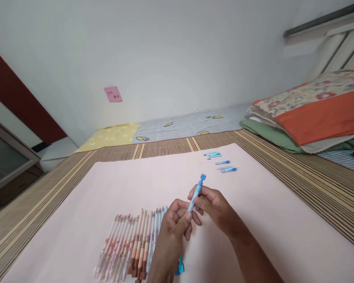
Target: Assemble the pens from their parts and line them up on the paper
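A blue pen (196,193) with a darker blue, block-shaped end is held up at a slant between both hands. My left hand (177,222) pinches its lower end with thumb and fingers. Higher on the barrel, my right hand (211,202) grips it, also with thumb and fingers. Below and left lies a row of pens: pale ones with reddish patterns (115,243), peach-and-brown ones (141,239), and light blue ones (157,220) partly hidden by my left hand. A turquoise pen end (181,265) shows beside my left wrist.
Several separated blue pen parts (223,162) lie at the back right of the pale pink sheet (76,204). The sheet rests on a striped mat (56,177). Folded bedding (321,106) is stacked at right. A pink note (113,94) is on the wall.
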`<state>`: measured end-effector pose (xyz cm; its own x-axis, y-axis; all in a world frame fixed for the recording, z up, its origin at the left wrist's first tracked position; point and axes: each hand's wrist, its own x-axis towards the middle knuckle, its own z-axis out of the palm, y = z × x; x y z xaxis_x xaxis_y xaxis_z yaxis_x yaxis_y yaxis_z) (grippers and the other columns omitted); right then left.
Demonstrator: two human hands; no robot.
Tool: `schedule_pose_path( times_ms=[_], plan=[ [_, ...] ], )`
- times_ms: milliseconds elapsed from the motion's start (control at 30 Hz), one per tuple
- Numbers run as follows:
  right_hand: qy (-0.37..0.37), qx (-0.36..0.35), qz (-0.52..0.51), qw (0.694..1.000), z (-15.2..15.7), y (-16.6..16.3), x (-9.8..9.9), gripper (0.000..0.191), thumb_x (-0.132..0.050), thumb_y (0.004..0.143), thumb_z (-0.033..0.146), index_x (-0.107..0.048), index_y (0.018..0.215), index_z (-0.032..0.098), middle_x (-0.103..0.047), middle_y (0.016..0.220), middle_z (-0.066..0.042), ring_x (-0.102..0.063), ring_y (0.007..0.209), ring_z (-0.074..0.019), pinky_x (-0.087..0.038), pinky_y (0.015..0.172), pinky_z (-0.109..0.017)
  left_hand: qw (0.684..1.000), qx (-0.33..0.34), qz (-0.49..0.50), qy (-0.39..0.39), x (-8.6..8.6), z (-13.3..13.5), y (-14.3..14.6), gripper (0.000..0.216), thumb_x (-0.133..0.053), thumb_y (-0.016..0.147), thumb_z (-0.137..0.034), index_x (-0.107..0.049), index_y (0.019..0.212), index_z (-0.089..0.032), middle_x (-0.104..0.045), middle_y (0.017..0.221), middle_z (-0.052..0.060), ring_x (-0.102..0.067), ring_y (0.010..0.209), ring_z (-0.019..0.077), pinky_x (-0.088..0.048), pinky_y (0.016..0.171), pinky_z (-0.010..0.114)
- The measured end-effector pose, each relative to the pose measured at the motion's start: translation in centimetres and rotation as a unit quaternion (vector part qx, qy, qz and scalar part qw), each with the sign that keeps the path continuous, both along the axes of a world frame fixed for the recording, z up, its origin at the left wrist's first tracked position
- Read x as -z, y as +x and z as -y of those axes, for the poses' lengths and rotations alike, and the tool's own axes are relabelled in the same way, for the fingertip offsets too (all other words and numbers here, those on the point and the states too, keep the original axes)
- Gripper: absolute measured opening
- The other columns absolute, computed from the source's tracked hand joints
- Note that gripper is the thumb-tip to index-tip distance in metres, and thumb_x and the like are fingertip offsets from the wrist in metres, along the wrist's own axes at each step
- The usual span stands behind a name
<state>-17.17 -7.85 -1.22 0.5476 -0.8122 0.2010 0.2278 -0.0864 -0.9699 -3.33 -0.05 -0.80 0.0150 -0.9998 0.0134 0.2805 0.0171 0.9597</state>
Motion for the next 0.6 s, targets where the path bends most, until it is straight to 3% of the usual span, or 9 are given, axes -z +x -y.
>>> schedule_pose_path(
  times_ms=[200,333,433,600],
  plan=[
    [0.053,0.023,0.033,0.998,-1.1,1.7,-0.1,0.02,-0.065,0.086,0.035,-0.054,0.078,0.019,-0.046,0.058,0.007,-0.043,0.048,-0.0085,-0.036,0.046,-0.023,0.991,-0.112,0.075,-0.004,0.4,0.0,-1.4,0.012,-0.059,0.088,-0.028,-0.052,0.084,-0.02,-0.062,0.077,0.001,-0.055,0.066,0.0131,-0.043,0.066,0.026],
    [0.09,0.046,0.022,0.995,-1.7,3.0,-0.1,0.031,-0.072,0.078,0.032,-0.045,0.068,0.021,-0.041,0.051,0.009,-0.038,0.041,-0.0071,-0.032,0.039,-0.02,0.979,-0.176,0.106,0.009,0.7,0.0,-2.1,0.018,-0.058,0.086,-0.021,-0.043,0.078,-0.022,-0.055,0.069,-0.003,-0.054,0.065,0.0141,-0.041,0.06,0.025],
    [0.082,0.066,0.014,0.994,-1.6,3.5,0.3,0.032,-0.073,0.077,0.033,-0.045,0.066,0.022,-0.043,0.05,0.009,-0.039,0.041,-0.0079,-0.031,0.039,-0.021,0.964,-0.21,0.164,0.015,0.8,0.0,-2.2,0.019,-0.057,0.088,-0.025,-0.041,0.077,-0.023,-0.05,0.067,-0.004,-0.049,0.061,0.0135,-0.037,0.056,0.024],
    [0.077,0.094,0.004,0.993,-1.1,3.5,0.8,0.037,-0.077,0.072,0.036,-0.044,0.065,0.021,-0.052,0.056,0.005,-0.048,0.054,-0.0107,-0.034,0.049,-0.022,0.953,-0.206,0.223,0.003,0.8,-0.2,-2.5,0.017,-0.049,0.094,-0.037,-0.045,0.087,-0.022,-0.053,0.078,0.0,-0.051,0.072,0.0166,-0.039,0.063,0.027]
  ],
)
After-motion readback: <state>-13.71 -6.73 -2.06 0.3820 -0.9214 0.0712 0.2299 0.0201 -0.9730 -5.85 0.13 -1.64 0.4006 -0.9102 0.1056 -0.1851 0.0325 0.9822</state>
